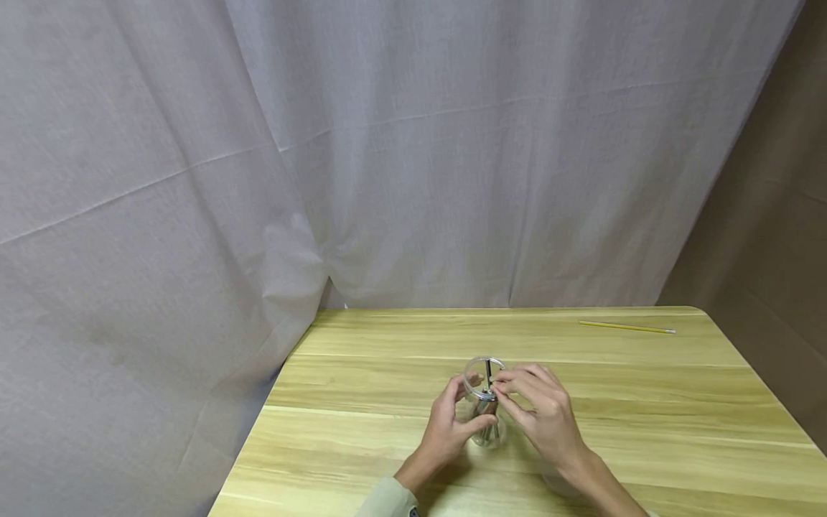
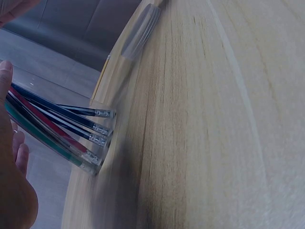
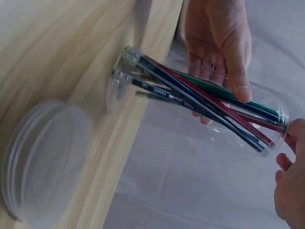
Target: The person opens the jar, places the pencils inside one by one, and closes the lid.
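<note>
A clear plastic jar (image 1: 486, 431) holds several pencils (image 3: 190, 95) in dark blue, green and red. Their metal ferrule ends lie at the jar's bottom, plainest in the left wrist view. My left hand (image 1: 446, 420) grips the jar round its side, thumb toward me, and keeps it tilted near the tabletop. My right hand (image 1: 539, 406) is at the jar's mouth, with thumb and forefinger bent close together by the rim and the pencil ends. Whether these fingertips pinch a pencil or only touch the rim is unclear.
A round clear lid (image 3: 47, 162) lies on the wooden table (image 1: 362, 373), near my right wrist. One yellow pencil (image 1: 627, 327) lies toward the far right edge. Grey curtains (image 1: 413, 158) hang behind and along the left side.
</note>
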Demonstrator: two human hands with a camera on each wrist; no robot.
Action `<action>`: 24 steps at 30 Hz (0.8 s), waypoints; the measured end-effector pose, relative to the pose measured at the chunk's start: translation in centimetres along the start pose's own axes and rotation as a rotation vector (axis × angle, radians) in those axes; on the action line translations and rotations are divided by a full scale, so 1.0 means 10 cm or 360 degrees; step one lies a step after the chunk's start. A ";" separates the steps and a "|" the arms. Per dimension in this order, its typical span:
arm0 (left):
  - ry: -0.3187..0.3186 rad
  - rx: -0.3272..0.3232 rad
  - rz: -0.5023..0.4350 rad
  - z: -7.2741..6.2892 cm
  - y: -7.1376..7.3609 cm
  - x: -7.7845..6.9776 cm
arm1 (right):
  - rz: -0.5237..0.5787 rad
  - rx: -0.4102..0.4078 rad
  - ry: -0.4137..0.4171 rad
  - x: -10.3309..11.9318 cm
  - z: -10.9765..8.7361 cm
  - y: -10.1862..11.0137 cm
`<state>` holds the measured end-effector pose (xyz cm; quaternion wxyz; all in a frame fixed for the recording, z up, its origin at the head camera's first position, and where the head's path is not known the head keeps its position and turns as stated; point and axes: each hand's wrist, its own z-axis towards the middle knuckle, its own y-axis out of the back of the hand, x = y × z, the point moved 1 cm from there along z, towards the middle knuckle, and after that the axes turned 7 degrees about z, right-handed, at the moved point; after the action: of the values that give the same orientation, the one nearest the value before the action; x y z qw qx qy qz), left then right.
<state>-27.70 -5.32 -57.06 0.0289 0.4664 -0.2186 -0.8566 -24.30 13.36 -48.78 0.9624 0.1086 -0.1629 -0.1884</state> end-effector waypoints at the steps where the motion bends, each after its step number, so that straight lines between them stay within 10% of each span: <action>1: 0.0004 -0.0003 -0.0004 0.00 0.00 0.00 | -0.0019 0.0016 -0.0006 -0.01 0.00 0.00; 24: 0.0016 -0.0005 -0.0022 0.00 0.00 -0.02 | -0.0136 -0.0163 0.0146 -0.11 -0.10 0.10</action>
<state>-27.62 -5.26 -56.92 0.0248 0.4721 -0.2138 -0.8548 -24.56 14.89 -49.74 0.9642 0.0747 -0.1041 -0.2323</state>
